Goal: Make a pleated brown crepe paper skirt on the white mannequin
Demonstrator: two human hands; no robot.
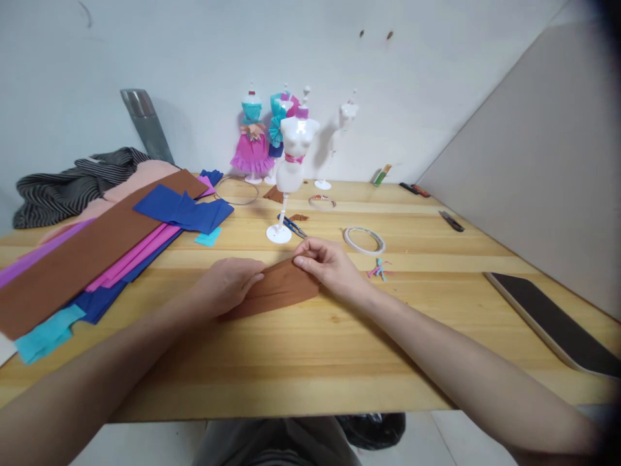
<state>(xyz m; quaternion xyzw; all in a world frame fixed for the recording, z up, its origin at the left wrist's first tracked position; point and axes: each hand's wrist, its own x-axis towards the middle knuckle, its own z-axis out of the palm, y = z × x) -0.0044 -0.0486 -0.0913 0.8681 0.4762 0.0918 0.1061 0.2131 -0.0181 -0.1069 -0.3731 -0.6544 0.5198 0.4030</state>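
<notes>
One brown sheet (281,291) spans the space between the left hand (233,283) and the right hand (327,264), on the near side of the white mannequin (298,136), which serves as landmark throughout. Both hands grasp the sheet.

Left hand: near and to the left of the mannequin's base, back turned upward, fingers together and pointing rightward over the sheet's upper left edge; the thumb lies along the near face, pinching the edge. Right hand: near and to the right of the base, fingers bent, with thumb and forefinger closed on the upper right edge; the remaining fingers are curled and partly hidden.

The left forearm (126,353) and right forearm (451,356), both bare, slant inward from either side toward the mannequin. Faint creases cross the sheet; whether its near edge touches the table (378,369) cannot be told.

Surroundings: coloured sheets (97,255) pile up to the mannequin's left; a tape roll (366,251) and small scraps (380,270) lie to its near right; a dark slab (557,320) lies farther out on that side.
</notes>
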